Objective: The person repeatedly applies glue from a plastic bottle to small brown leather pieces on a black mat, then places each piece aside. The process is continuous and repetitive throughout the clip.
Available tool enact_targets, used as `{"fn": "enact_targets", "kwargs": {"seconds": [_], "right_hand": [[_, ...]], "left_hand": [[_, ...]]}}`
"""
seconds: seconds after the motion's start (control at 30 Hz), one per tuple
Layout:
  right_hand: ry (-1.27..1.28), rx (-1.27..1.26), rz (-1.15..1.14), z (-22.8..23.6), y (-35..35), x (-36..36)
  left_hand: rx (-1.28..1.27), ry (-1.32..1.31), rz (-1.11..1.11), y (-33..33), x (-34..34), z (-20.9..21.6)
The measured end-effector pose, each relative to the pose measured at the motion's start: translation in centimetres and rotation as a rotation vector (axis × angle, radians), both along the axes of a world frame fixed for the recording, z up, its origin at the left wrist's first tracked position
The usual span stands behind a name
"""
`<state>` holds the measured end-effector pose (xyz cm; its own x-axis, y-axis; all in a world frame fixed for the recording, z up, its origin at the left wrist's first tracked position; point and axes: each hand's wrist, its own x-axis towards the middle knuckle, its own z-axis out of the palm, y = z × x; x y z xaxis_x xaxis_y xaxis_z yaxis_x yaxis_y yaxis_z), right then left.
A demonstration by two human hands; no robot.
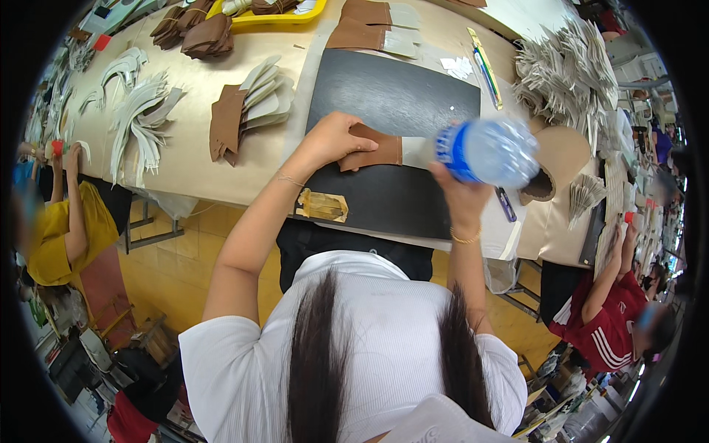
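My left hand (334, 140) pinches a brown leather piece (385, 150), thumb on top, over a black mat (391, 85). From the piece's right end a pale strip (416, 152) runs toward the bottle. Wrapped around a clear plastic bottle (506, 155) with a blue label is my right hand (464, 193); the bottle is tilted on its side above the mat's right edge and slightly blurred. It hides part of what lies beneath. A purple-handled cutter (506, 205) lies just right of my right wrist.
Brown and pale pieces are fanned out (229, 122) left of the mat, with pale strips (140, 122) farther left. Beyond stands a yellow tray (273, 18). At right are a cardboard roll (565, 151) and a pale pile (572, 70). People work on both sides.
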<state>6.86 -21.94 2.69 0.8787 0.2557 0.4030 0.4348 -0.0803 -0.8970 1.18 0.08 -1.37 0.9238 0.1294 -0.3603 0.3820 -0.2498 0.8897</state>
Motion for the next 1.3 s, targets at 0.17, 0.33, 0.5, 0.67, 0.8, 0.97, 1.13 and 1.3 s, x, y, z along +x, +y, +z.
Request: {"fn": "enact_targets", "kwargs": {"seconds": [0.17, 0.33, 0.5, 0.67, 0.8, 0.97, 1.13, 1.3], "right_hand": [[-0.113, -0.317, 0.112, 0.7, 0.7, -0.4], [0.049, -0.094, -0.067, 1.0, -2.0, 1.5], [-0.002, -0.226, 0.010, 0.3, 2.0, 0.3], [0.000, -0.222, -0.060, 1.2, -0.2, 1.7], [0.037, -0.074, -0.041, 2.0, 1.4, 1.4], [-0.030, -0.296, 0.028, 0.2, 2.9, 0.9], [0.024, -0.234, -0.185, 1.3, -2.2, 2.9], [0.028, 0.256, -0.222, 4.3, -4.5, 3.3]], "left_hand": [[-0.086, 0.023, -0.007, 0.0, 0.1, -0.1], [0.005, 0.009, -0.022, 0.0, 0.0, -0.2], [-0.084, 0.037, -0.018, 0.0, 0.0, -0.1], [-0.012, 0.025, -0.021, 0.2, -0.2, -0.1], [-0.003, 0.054, -0.034, 0.1, 0.1, 0.1], [-0.092, 0.049, -0.008, -0.1, 0.0, 1.1], [-0.229, 0.087, -0.011, -0.4, 0.1, 1.8], [-0.086, -0.066, -0.162, 1.2, 5.9, 5.5]]}}
